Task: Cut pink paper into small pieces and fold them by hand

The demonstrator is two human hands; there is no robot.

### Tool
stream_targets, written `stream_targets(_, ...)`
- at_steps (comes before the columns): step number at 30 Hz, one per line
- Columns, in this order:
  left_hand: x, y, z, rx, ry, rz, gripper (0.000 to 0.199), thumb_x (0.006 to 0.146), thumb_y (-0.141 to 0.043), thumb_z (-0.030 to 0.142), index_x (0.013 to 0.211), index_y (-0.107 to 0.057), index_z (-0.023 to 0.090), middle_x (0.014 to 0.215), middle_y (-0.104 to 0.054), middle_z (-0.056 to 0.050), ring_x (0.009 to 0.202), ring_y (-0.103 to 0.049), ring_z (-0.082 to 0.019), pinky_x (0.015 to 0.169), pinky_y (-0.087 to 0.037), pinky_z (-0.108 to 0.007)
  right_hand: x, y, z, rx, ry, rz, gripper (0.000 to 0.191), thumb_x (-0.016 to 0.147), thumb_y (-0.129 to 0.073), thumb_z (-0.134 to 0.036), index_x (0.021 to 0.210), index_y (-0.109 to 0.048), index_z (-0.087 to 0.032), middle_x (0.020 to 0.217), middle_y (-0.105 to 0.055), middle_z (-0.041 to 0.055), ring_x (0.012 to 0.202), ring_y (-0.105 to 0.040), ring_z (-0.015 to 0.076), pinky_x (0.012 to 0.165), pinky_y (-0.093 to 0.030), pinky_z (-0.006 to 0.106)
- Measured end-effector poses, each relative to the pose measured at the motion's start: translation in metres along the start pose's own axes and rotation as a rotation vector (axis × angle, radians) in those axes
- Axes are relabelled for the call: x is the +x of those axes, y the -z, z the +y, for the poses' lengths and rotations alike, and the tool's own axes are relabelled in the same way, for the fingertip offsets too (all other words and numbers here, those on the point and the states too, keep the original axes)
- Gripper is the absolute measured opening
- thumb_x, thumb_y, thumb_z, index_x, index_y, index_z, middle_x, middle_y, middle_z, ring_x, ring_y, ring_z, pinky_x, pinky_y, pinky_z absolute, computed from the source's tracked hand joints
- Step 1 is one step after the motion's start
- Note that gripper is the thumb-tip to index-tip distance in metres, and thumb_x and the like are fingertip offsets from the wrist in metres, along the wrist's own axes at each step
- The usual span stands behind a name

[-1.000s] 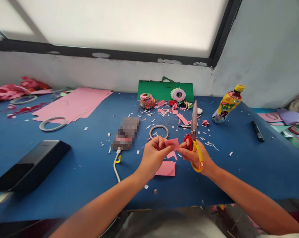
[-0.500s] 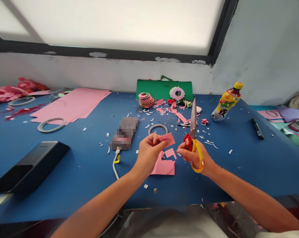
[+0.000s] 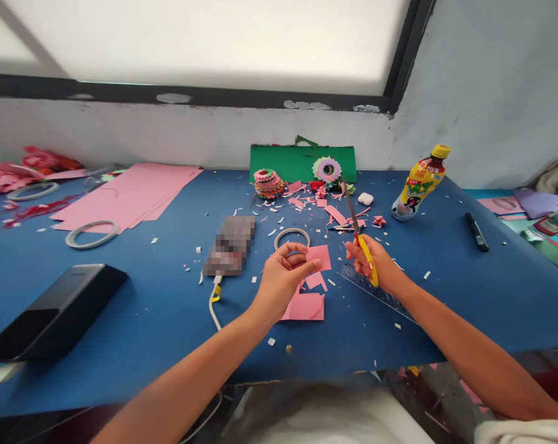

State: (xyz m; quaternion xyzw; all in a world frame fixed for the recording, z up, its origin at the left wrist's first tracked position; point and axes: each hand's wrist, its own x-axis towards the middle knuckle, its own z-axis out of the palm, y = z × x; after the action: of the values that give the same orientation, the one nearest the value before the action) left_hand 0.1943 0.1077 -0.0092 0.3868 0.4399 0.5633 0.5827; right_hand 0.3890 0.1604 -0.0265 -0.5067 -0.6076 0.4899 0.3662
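My distant feed was filled by the blue table, which I read as a clock centred on the left hand. Overlapping pink sheets lay at ten, a green card sat at twelve, and a dark boxy device rested near nine. I had a yellow-capped bottle standing at two.

The hands were apart. At three, the right hand gripped the scissors, blades pointing toward eleven; I couldn't tell whether they were parted. A larger pink piece lay at five and a tape roll just beyond, at twelve. The left hand's thumb and fingers pinched a pink square by its left side. Paper scraps littered twelve to two.
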Motion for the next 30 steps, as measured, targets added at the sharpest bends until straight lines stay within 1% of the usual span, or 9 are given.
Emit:
stream_targets(2, 0.0, 0.0, 0.0, 0.046, 0.014, -0.001, 0.046, 0.061, -0.079, 0.023, 0.1, -0.055, 0.019, 0.067, -0.066, 0.002, 0.063, -0.063, -0.011, 0.058, -0.045, -0.018, 0.008, 0.016, 0.005, -0.412, 0.047, 0.046, 0.03, 0.073, -0.06, -0.048, 0.084, -0.051, -0.022, 0.073, -0.063, 0.0006, 0.055, -0.057, 0.0146, 0.048, -0.04, 0.025)
stream_targets(4, 0.0, 0.0, 0.0, 0.098, 0.012, -0.006, 0.045, 0.062, -0.079, 0.025, 0.101, -0.059, 0.017, 0.068, -0.067, 0.0, 0.064, -0.063, -0.011, 0.058, -0.046, -0.018, 0.013, 0.031, 0.011, -0.82, 0.146, 0.159, 0.028, 0.07, -0.064, -0.039, 0.091, -0.058, -0.021, 0.089, -0.066, 0.0061, 0.077, -0.062, 0.0224, 0.061, -0.044, 0.03)
stream_targets(8, 0.002, 0.002, -0.003, 0.2, -0.014, -0.039, 0.026, 0.063, -0.077, 0.03, 0.079, -0.066, 0.014, 0.071, -0.069, -0.003, 0.065, -0.063, -0.012, 0.059, -0.048, -0.019, 0.018, 0.047, 0.018, -1.041, 0.223, 0.0, 0.036, 0.076, -0.06, -0.036, 0.106, -0.061, -0.017, 0.112, -0.063, 0.0118, 0.097, -0.06, 0.026, 0.079, -0.045, 0.033)
stream_targets(10, 0.002, 0.001, -0.005, 0.254, -0.034, -0.054, 0.023, 0.063, -0.076, 0.031, 0.074, -0.066, 0.014, 0.066, -0.067, -0.001, 0.059, -0.061, -0.011, 0.055, -0.046, -0.019, 0.016, 0.045, 0.016, -1.011, 0.211, -0.056, 0.037, 0.079, -0.057, -0.038, 0.108, -0.062, -0.016, 0.114, -0.063, 0.0125, 0.099, -0.059, 0.0261, 0.082, -0.044, 0.034)
stream_targets(12, 0.002, 0.001, -0.007, 0.302, -0.046, -0.068, 0.022, 0.064, -0.075, 0.033, 0.071, -0.066, 0.015, 0.061, -0.064, 0.0, 0.054, -0.058, -0.011, 0.05, -0.044, -0.019, 0.011, 0.038, 0.01, -0.938, 0.225, -0.011, 0.036, 0.083, -0.051, -0.04, 0.107, -0.063, -0.016, 0.114, -0.063, 0.0129, 0.103, -0.057, 0.0271, 0.086, -0.042, 0.036)
stream_targets(15, 0.002, 0.0, -0.011, 0.382, -0.069, -0.092, 0.021, 0.063, -0.075, 0.033, 0.065, -0.063, 0.016, 0.055, -0.06, 0.002, 0.049, -0.052, -0.009, 0.045, -0.039, -0.018, 0.0, 0.02, 0.0, -0.625, 0.266, -0.001, 0.036, 0.086, -0.047, -0.047, 0.102, -0.064, -0.019, 0.109, -0.065, 0.0092, 0.101, -0.058, 0.024, 0.086, -0.042, 0.036)
stream_targets(20, 0.004, 0.003, -0.018, 0.521, -0.137, -0.144, 0.014, 0.066, -0.07, 0.029, 0.071, -0.065, 0.017, 0.058, -0.06, 0.001, 0.052, -0.052, -0.011, 0.049, -0.039, -0.02, -0.016, -0.009, -0.006, 0.027, 0.076, -0.346, 0.035, 0.071, -0.067, -0.046, 0.092, -0.065, -0.019, 0.084, -0.068, 0.0034, 0.076, -0.063, 0.0173, 0.071, -0.048, 0.031)
stream_targets(22, 0.004, 0.005, -0.019, 0.555, -0.17, -0.145, 0.015, 0.066, -0.071, 0.028, 0.075, -0.065, 0.017, 0.06, -0.06, 0.001, 0.054, -0.052, -0.011, 0.051, -0.039, -0.02, -0.02, -0.013, -0.007, 0.169, 0.04, -0.408, 0.037, 0.07, -0.067, -0.048, 0.092, -0.066, -0.018, 0.078, -0.067, 0.0018, 0.069, -0.061, 0.0147, 0.067, -0.048, 0.029)
stream_targets(30, -0.002, 0.0, -0.015, 0.692, -0.281, -0.114, 0.022, 0.06, -0.076, 0.025, 0.08, -0.067, 0.02, 0.056, -0.056, 0.005, 0.051, -0.044, -0.009, 0.05, -0.033, -0.019, -0.029, -0.013, -0.013, 0.099, 0.019, -0.388, 0.029, 0.07, -0.069, -0.04, 0.087, -0.067, -0.017, 0.072, -0.067, 0.0012, 0.067, -0.062, 0.0153, 0.063, -0.048, 0.028)
